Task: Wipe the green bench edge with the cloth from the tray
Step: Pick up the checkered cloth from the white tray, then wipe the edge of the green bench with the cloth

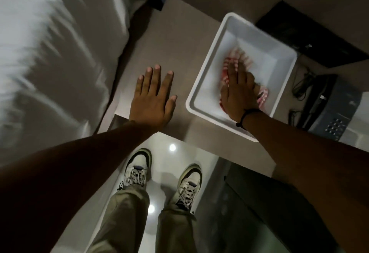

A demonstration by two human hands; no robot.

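Note:
A red-and-white striped cloth (236,59) lies inside a white plastic tray (201,90) on a brownish bench top (169,38). My right hand (238,90) lies flat on top of the cloth inside the tray, fingers stretched out, covering most of it. My left hand (152,97) rests flat on the bench top to the left of the tray, fingers spread, holding nothing. The bench's near edge (171,134) runs under my left wrist and below the tray. No green surface shows in this dim light.
A bed with white bedding (50,52) fills the left side. A dark desk phone (329,108) with cords sits right of the tray, and a black flat object (311,34) lies behind it. My shoes (161,178) stand on the glossy floor below.

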